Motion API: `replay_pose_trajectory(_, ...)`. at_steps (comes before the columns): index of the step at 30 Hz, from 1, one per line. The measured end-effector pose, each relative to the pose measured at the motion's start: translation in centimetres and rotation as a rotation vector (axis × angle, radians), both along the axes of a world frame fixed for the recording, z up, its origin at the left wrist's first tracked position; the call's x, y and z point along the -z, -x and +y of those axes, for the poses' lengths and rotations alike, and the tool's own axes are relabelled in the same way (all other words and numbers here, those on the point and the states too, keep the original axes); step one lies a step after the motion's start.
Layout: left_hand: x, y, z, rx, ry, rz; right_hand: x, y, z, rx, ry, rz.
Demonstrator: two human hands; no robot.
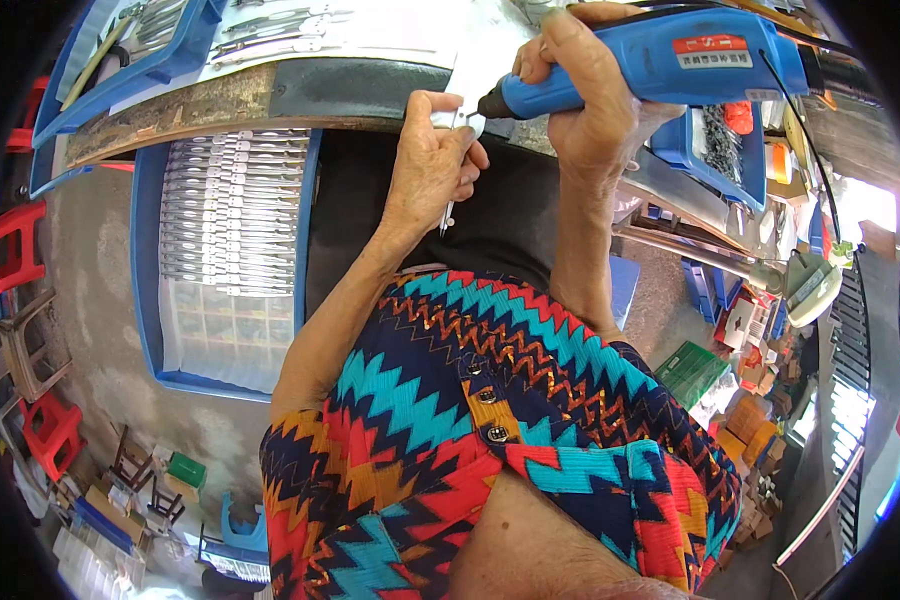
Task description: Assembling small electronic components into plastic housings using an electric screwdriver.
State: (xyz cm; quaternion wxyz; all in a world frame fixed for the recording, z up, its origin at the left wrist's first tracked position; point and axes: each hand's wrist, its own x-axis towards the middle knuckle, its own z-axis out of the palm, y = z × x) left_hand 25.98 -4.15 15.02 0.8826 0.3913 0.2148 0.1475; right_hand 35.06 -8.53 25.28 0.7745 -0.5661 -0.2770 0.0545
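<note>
In my right hand (595, 95) is a blue electric screwdriver (610, 65), lying nearly level with its dark nose pointing left. My left hand (432, 165) pinches a slim silver metal piece (460, 120) just off the screwdriver's tip, above the front edge of the bench. Its narrow lower end (448, 218) shows below my fingers. Glare at the tip hides whether the bit touches the piece. Left of my left arm, a blue tray (145, 290) holds rows of similar silver pieces (235, 200) over a translucent divided sheet.
More silver pieces (280, 30) lie on the bright bench top. A blue bin (185, 55) stands at its left end, and another blue bin (675, 150) of small dark parts sits at right. A lamp (810, 288), red stools (15, 248) and a green crate (692, 375) surround the bench.
</note>
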Motion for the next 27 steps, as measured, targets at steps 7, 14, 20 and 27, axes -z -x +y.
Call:
replay_pose_trajectory(7,-0.5,0.1,-0.2,-0.035,0.000,0.010,0.3,0.4,0.2,0.064,0.362,-0.083)
replay_pose_trajectory(14,-0.3,-0.3,-0.2,-0.037,-0.057,0.082,0.1,0.5,0.6,0.085,0.280,-0.057)
replay_pose_trajectory(20,-0.4,-0.2,-0.3,-0.052,-0.057,0.057,0.1,0.5,-0.2,-0.010,0.217,-0.147)
replay_pose_trajectory(27,-0.4,-0.4,-0.3,-0.031,-0.029,0.060,0.1,0.0,-0.1,-0.037,0.031,-0.034)
